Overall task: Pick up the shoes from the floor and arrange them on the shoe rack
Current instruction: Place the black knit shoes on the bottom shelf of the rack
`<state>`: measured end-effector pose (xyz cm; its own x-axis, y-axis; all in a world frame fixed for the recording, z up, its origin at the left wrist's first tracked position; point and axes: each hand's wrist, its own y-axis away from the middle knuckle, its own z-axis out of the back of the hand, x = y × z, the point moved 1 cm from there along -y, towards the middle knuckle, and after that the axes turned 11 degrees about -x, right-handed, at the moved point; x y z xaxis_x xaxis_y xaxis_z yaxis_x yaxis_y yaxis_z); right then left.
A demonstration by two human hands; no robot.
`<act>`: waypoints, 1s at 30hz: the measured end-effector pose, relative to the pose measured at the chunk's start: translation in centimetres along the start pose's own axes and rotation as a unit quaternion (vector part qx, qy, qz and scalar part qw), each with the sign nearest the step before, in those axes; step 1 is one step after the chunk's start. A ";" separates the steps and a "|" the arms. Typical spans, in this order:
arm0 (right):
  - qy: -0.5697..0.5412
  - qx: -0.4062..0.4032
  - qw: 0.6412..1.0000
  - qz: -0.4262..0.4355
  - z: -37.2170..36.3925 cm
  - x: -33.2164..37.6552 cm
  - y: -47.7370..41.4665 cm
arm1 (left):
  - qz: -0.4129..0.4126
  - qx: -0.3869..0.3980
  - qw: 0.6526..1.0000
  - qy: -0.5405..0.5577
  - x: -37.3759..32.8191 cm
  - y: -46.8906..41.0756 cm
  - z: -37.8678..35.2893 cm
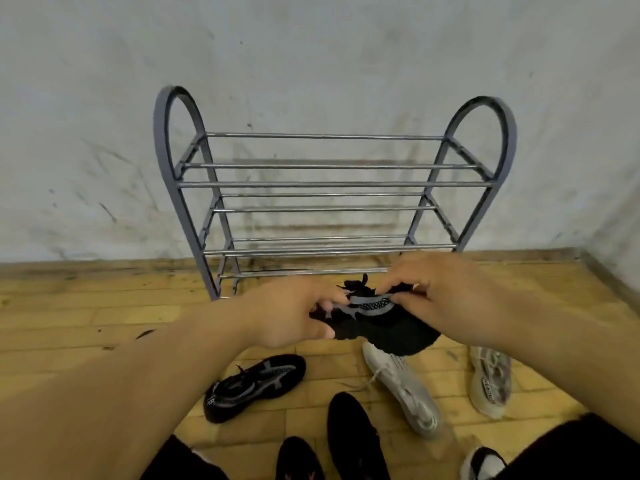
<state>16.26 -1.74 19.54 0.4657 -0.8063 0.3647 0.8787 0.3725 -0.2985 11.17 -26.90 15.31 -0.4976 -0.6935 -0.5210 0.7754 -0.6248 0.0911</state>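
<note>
A black knit sneaker with grey stripes hangs in the air in front of the grey metal shoe rack, held by both hands. My left hand grips its left end and my right hand pinches its top right edge. The rack's tiers of bars carry no shoes. Its matching black sneaker lies on the floor below my left forearm. Two pale grey sneakers, one and the other, lie on the floor to the right.
Another black shoe and a second dark one lie at the bottom edge, with a black-and-white shoe at the lower right. The floor is yellow wooden parquet. A scuffed white wall stands behind the rack.
</note>
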 end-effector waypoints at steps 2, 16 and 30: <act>0.001 0.023 1.000 -0.015 -1.4 -0.5 -0.4 | 0.002 0.048 0.999 -0.026 0.7 0.2 0.5; 0.073 0.282 0.950 -0.111 -22.4 -3.7 -3.6 | 0.201 0.128 0.971 -0.015 22.9 3.0 -6.1; 0.082 0.294 0.911 -0.276 -33.2 -8.0 0.3 | 0.212 0.069 0.960 -0.169 31.1 5.4 -25.8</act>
<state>9.37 -10.44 -12.70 -0.0435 -0.9854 0.1647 0.9011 0.0325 0.4323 9.97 -42.58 -22.29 -0.2643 -0.9583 -0.1088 0.8891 -0.2858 0.3576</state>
